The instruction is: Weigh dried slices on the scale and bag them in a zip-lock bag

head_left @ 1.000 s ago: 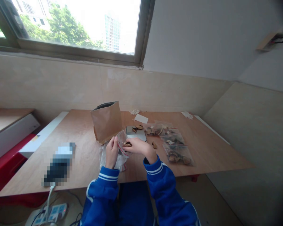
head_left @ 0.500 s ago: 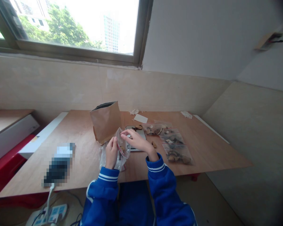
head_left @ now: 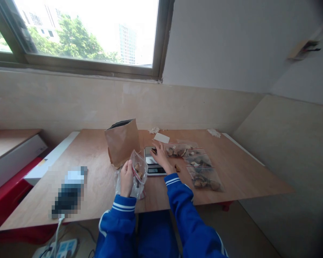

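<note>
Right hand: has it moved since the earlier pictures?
Yes. The right hand has moved away from the zip bag and now reaches out over the digital scale, past the scale's near edge.

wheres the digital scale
In the head view, the digital scale sits on the wooden table under the right hand, between the open zip bag in the left hand and the row of filled zip bags.

Zip bags (head_left: 204,178) seemingly block the right hand's (head_left: 162,157) rightward path.
</note>
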A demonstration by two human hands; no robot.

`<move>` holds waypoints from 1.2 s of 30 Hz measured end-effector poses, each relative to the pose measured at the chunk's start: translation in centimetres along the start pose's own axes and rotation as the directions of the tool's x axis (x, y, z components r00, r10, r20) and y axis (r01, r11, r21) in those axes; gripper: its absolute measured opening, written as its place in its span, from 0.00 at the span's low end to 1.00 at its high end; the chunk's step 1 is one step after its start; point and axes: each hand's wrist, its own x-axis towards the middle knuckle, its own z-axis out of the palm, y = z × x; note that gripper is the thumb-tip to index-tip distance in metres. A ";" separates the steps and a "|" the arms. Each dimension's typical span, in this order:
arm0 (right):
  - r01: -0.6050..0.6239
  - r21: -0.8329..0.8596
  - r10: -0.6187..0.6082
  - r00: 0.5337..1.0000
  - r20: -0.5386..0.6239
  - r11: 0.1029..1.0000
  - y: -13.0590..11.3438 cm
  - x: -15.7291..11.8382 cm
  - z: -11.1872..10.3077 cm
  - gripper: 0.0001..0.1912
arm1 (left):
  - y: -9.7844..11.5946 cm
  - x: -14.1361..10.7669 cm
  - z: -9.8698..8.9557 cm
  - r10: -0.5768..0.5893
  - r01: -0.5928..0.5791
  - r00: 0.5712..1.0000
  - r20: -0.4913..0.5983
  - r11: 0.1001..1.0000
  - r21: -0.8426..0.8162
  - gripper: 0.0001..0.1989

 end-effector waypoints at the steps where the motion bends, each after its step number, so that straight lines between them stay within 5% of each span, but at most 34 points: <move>1: 0.000 -0.047 0.001 1.000 0.030 0.999 1.1 0.0 0.6 0.24 | 0.0 0.0 0.0 -0.017 0.017 1.000 0.007 1.000 -0.015 0.20; 5: 0.018 -0.142 -0.007 0.997 0.079 0.990 3.2 0.1 1.6 0.18 | 0.2 -0.1 0.0 -0.041 0.042 0.999 0.021 0.997 -0.070 0.20; 11: 0.018 -0.167 -0.019 1.000 -0.003 0.986 4.0 0.3 1.3 0.12 | 0.2 0.0 0.1 -0.024 0.026 0.999 0.024 0.996 -0.090 0.19; 26: 0.081 0.079 -0.082 0.997 0.006 0.994 5.4 0.5 0.6 0.06 | 0.1 -0.1 0.4 -0.036 0.038 0.999 0.021 0.993 -0.111 0.17; 30: 0.087 0.175 -0.084 0.996 -0.025 0.981 3.5 0.3 -0.9 0.07 | 0.1 -0.1 0.4 -0.047 0.049 0.999 0.025 0.994 -0.097 0.18; 33: 0.126 0.410 -0.106 0.992 -0.072 0.903 -0.1 0.0 -3.3 0.08 | 0.2 -0.2 0.6 -0.019 0.022 0.999 0.028 0.996 -0.085 0.18; 36: 0.201 0.531 -0.268 0.962 0.052 0.824 -4.5 -0.6 -6.4 0.09 | 0.3 -0.2 0.7 0.008 -0.004 0.999 0.043 0.996 -0.090 0.17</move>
